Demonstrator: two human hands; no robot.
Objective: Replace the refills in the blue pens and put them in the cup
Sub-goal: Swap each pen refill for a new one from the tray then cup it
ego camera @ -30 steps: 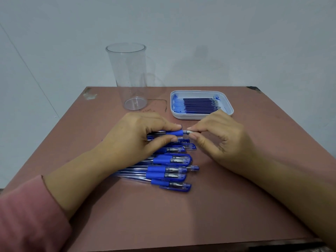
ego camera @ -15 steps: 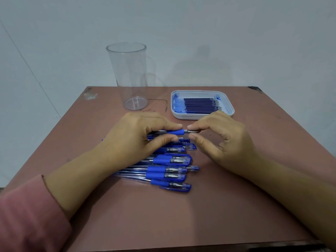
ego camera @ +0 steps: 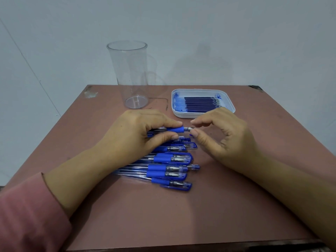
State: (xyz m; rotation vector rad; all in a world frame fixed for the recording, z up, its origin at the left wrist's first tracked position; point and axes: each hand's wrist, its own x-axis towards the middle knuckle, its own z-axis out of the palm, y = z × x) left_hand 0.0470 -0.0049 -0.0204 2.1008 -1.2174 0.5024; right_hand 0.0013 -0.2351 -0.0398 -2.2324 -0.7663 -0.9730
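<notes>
My left hand (ego camera: 138, 131) grips one uncapped blue pen (ego camera: 175, 129) by its blue grip, holding it level just above the heap of capped blue pens (ego camera: 171, 167) on the table. The pen's metal tip points right. My right hand (ego camera: 223, 137) is at that tip, with the forefinger above it and the thumb just below; a small gap shows between them. The clear plastic cup (ego camera: 130, 75) stands upright at the back left with nothing in it. The white tray (ego camera: 229, 102) of dark blue refills (ego camera: 200, 104) lies behind my right hand.
The brown table (ego camera: 181, 215) ends at a wall behind the cup and tray. Its near edge runs along the bottom of the view. A pink sleeve (ego camera: 23, 215) covers my left forearm.
My right forefinger has lifted off the pen's tip, so the pinch seen earlier has parted. My left hand and the pen have stayed in place.
</notes>
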